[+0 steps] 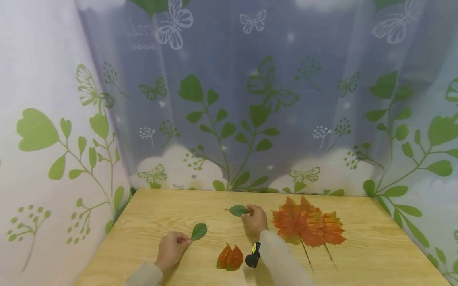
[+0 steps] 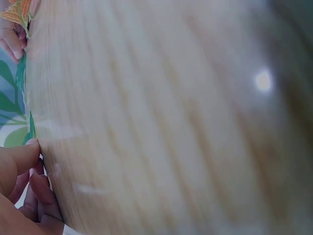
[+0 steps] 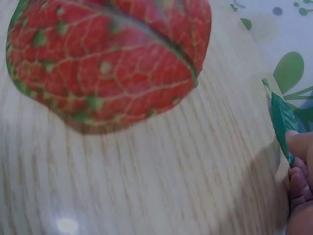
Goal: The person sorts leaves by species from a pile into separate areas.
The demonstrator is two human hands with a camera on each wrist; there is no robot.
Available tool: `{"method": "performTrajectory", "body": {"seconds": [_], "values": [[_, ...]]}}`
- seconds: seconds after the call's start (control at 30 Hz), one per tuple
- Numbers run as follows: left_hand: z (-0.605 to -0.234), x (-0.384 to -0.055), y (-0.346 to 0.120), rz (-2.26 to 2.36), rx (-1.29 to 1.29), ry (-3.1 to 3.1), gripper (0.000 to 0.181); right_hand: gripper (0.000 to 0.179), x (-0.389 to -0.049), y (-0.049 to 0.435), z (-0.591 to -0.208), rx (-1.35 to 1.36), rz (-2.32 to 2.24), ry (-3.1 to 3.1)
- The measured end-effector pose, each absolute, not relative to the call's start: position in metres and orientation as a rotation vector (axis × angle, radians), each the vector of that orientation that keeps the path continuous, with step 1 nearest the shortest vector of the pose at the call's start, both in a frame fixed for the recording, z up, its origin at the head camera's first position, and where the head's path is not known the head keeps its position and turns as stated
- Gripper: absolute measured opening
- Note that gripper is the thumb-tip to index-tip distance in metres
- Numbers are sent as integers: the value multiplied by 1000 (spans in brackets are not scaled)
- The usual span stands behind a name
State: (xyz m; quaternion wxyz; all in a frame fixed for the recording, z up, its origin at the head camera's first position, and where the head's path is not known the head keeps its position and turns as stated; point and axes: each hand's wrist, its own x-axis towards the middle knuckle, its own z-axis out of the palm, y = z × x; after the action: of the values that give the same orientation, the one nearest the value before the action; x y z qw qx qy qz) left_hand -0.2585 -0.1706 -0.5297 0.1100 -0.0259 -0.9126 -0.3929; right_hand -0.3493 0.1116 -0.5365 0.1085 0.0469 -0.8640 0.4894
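Note:
Between thumb and fingers, my left hand (image 1: 172, 249) pinches one end of a green leaf (image 1: 199, 231) over the table's left half. My right hand (image 1: 257, 219), farther back, pinches a second green leaf (image 1: 238, 210) whose short stem points left. That same leaf (image 3: 282, 120) shows at the right edge of the right wrist view, with the thumb laid against it. Two small red-orange leaves (image 1: 235, 258) with green spots lie overlapping on the table, between the two forearms. In the left wrist view the left hand's leaf (image 2: 32, 126) appears nearly edge-on above the thumb tip.
Large orange maple leaves (image 1: 297, 222) with thin dark stems lie overlapping to the right of my right hand. The wood-grain table (image 1: 372, 254) ends at a printed curtain (image 1: 229, 119) behind. A black wrist camera (image 1: 252, 257) sits at the right cuff.

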Motion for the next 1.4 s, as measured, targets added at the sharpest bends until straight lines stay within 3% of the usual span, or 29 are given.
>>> {"method": "performTrajectory", "body": {"seconds": [0.47, 0.73, 1.07, 1.4], "values": [[-529, -261, -168, -1161, -74, -2673, 5, 6, -351, 112, -537, 4, 1356, -2570], [-531, -259, -167, -1177, -110, -2659, 5, 8, -354, 121, -538, 30, 1412, -2493], [-532, -260, -164, -1167, -84, -2677, 5, 17, -347, 126, -489, -34, 1624, -2445], [-533, -261, -170, -1138, -67, -2673, 5, 22, -339, 119, -471, -8, 1713, -2482]]}}
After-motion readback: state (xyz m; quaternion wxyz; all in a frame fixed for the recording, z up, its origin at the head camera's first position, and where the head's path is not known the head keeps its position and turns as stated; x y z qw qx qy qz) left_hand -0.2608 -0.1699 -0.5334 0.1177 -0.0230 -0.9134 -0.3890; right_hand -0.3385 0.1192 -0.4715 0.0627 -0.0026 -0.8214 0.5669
